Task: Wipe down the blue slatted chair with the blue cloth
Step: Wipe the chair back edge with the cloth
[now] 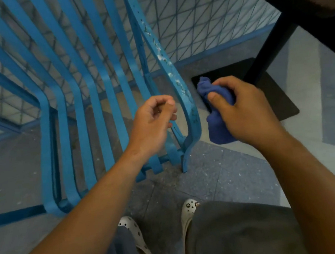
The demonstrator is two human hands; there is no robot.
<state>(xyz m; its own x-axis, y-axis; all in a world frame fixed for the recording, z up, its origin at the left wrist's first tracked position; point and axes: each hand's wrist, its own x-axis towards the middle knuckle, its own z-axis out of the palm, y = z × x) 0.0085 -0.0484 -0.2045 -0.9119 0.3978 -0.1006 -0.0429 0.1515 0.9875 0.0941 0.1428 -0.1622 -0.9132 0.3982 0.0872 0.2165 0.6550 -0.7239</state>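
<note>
You're standing right at the front edge of the chair (81, 98), its slats running away from you toward the mesh fence (203, 19) behind it. Your left hand (152, 124) sits over the seat, just inside the rightmost rail (187, 104). Your right hand (245, 110) is on the other side of that rail, with the cloth (218, 129) bunched in it. Off to the right is the table leg (268, 50) on its base plate (279, 98). Your shoes (188, 209) are on the floor below, in front of the chair.

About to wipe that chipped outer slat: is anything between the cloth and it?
Nothing visible. The right hand holds the blue cloth just right of the outer slat, with only an open gap between. The left hand is on the slat's other side.
</note>
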